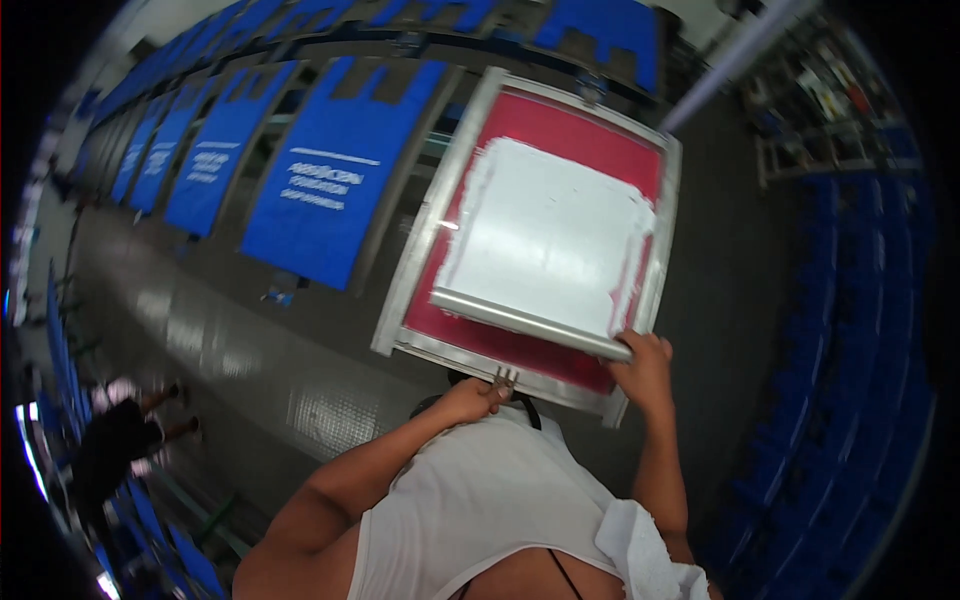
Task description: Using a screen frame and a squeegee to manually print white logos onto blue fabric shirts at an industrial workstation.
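A screen-printing frame [415,260] with pale metal sides and red mesh [635,165] lies in front of me, tilted slightly to the right. Wet-looking white ink [545,235] covers most of the mesh. Across the near end of the ink rests a long metal squeegee [515,318]. My right hand [645,370] is closed on the squeegee's right end, close to the frame's right side. At the middle of the frame's near edge, my left hand [475,400] is closed around a small pronged metal fitting [505,382]; its fingers are partly hidden.
Blue printed panels [325,175] lie in a row along the left, with more blue pieces [600,40] behind. Dark blue racks or stacks [830,370] line the right side. Another person in dark clothes [115,450] is at the far left. Shelves with clutter [825,100] stand back right.
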{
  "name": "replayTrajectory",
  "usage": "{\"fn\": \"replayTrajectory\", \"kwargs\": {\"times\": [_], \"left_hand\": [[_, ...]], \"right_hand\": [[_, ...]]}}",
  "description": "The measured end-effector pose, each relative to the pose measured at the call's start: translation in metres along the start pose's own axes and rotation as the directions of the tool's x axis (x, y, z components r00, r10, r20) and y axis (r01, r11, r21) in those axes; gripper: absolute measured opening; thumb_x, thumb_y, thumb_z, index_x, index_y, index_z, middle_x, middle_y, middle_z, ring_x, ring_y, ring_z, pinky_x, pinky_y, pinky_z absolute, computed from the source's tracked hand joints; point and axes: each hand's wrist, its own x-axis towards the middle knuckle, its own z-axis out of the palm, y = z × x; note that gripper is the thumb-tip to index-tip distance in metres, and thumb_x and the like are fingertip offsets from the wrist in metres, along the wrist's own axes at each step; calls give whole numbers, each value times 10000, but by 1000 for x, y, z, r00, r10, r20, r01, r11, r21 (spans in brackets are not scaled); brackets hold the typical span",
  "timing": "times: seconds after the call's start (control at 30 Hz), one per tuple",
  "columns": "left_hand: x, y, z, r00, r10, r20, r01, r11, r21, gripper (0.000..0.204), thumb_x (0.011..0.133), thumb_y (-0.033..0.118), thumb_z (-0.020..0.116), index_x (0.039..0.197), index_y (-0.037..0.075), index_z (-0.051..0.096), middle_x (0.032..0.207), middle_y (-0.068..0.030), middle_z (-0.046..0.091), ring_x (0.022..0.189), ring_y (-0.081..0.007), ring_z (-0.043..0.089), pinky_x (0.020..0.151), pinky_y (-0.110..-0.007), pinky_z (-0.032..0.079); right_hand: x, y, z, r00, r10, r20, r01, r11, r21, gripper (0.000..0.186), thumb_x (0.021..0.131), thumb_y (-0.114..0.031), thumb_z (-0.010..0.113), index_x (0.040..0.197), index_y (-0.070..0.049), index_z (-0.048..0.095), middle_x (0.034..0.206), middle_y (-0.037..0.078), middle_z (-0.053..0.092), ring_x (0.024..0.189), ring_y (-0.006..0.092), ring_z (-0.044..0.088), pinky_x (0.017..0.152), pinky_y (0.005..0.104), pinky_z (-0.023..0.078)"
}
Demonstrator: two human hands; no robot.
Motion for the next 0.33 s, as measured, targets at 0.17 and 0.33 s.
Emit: {"fn": "replayTrajectory", "kwargs": {"times": [0.17,0.33], "left_hand": [[-33,54,-44,921,285,-268,-133,873,470,584,879,555,478,787,6,654,756,-214,622,755,-395,606,689,-475,472],[17,4,-156,318,393,-863,109,889,445,507,871,540,499,1062,79,594,931,-208,638,888,-427,593,793,-515,448]], "right_hand": [[25,89,34,994,86,-63,-31,798,602,337,634,-142,798,912,3,676,898,107,667,876,203,621,777,336,486],[53,63,42,999,-50,3,24,524,852,466,738,-144,712,1183,-36,622,1036,96,668,1053,237,594,975,339,402]]}}
